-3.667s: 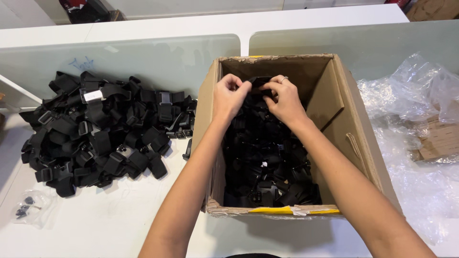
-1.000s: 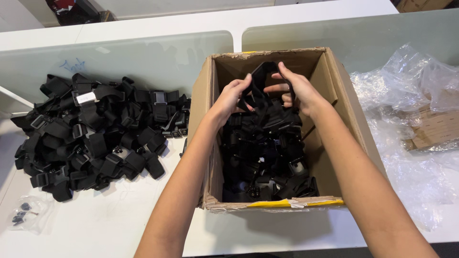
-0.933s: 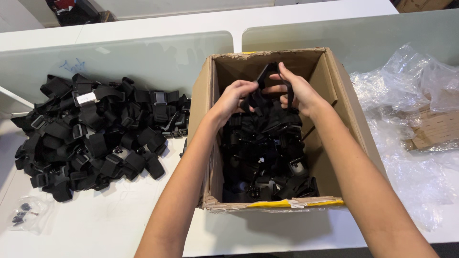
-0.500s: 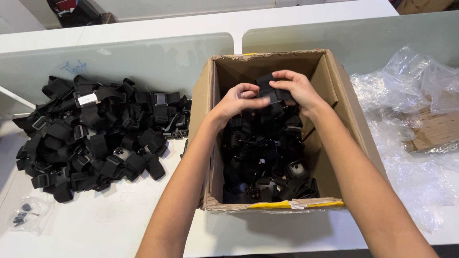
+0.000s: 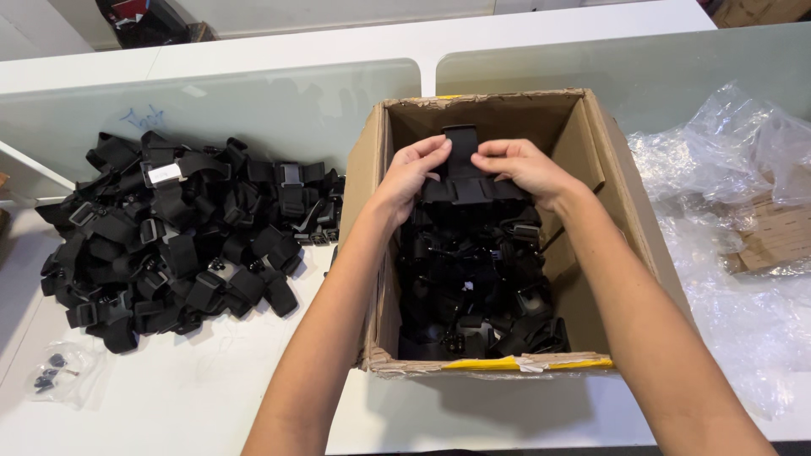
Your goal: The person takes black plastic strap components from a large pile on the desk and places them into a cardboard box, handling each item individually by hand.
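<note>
Both hands, left hand (image 5: 411,173) and right hand (image 5: 522,169), pinch a black strap mount (image 5: 461,160) above the cardboard box (image 5: 591,143).

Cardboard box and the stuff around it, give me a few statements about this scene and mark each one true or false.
1. Both hands hold one black strap piece above the cardboard box. True; the left hand and the right hand pinch it from either side.
2. The box is empty. False: it holds many black parts.
3. A pile of black straps lies on the table left of the box. True.
4. Crumpled clear plastic lies inside the box. False: it lies on the table to the right of the box.
5. A small clear bag of dark bits sits near the pile. True.
</note>
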